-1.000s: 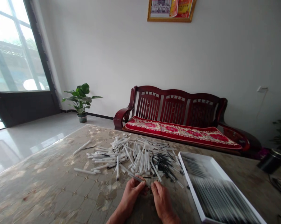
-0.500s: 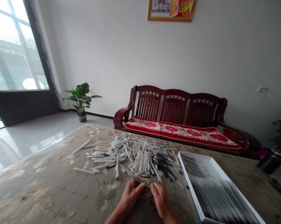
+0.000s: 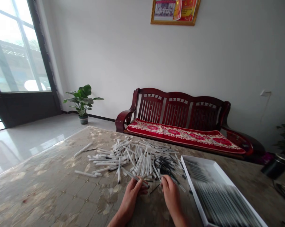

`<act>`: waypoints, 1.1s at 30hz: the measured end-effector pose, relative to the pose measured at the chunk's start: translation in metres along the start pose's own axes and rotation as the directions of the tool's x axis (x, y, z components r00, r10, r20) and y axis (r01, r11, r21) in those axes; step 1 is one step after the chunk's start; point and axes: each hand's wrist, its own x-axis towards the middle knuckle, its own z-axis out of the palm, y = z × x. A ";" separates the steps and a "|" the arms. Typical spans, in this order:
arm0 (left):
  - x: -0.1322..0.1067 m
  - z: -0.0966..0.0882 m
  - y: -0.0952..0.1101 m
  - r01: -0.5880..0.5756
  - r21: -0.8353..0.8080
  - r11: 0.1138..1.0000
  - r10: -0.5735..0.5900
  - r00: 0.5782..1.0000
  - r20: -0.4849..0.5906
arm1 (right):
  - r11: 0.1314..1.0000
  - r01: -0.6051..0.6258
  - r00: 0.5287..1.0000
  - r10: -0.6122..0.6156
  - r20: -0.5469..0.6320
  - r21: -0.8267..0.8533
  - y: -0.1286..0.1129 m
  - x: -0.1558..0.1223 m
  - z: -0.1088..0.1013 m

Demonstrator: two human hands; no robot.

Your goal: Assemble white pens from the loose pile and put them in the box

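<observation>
My left hand point(image 3: 131, 196) is closed around a pen point(image 3: 143, 182) with a pale barrel and a dark end pointing right. It sits at the near edge of a loose pile of white pen parts point(image 3: 142, 162). My right hand point(image 3: 172, 195) is apart from the left, its thumb and fingers pinched together at the pile's near right side. What those fingers hold, if anything, I cannot make out. Beside this hand lie black pen caps point(image 3: 167, 167), and a thin dark rod point(image 3: 154, 189) rests on the table between the hands.
A white shallow box point(image 3: 199, 201) with rows of pens stands on the right of the patterned table point(image 3: 52, 189). A dark cylindrical container point(image 3: 275, 165) is at the far right. Behind the table are a red wooden bench point(image 3: 177, 110) and a potted plant point(image 3: 82, 99).
My right hand has moved right and slightly away from me, off the pen's end and toward the pile. My left hand keeps the pen, whose dark end now shows.
</observation>
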 end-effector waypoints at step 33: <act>0.001 0.001 -0.004 -0.305 0.550 0.778 0.230 0.952 0.203 | 0.869 -0.210 0.975 0.154 0.157 0.449 -0.024 0.036 -0.036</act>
